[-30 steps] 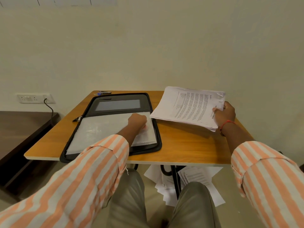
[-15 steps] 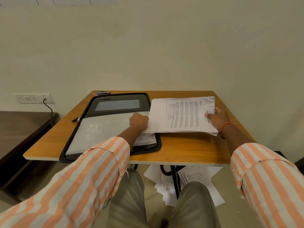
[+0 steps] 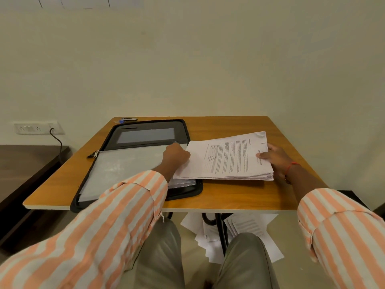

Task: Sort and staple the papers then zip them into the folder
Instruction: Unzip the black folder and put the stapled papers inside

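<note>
A black zip folder (image 3: 133,130) lies open on the left half of the wooden table (image 3: 239,197), with a clear plastic sleeve (image 3: 123,170) across its near half. A thick stack of printed papers (image 3: 229,161) lies tilted, its left edge over the folder's right side. My left hand (image 3: 176,154) grips the sleeve's right edge where the stack meets it, fingers curled under. My right hand (image 3: 275,158) holds the stack's right end, thumb on top. A stapler (image 3: 128,119) sits at the table's far left corner.
Several loose sheets (image 3: 245,232) lie on the floor under the table by its black leg. A wall socket (image 3: 31,128) with a plugged cable is at the left, above a dark low bench (image 3: 25,163). My knees sit under the table's near edge.
My right hand has brought the paper stack down and left, from above the table's right side onto the folder's right edge. My left hand shifted slightly toward the sleeve's right edge.
</note>
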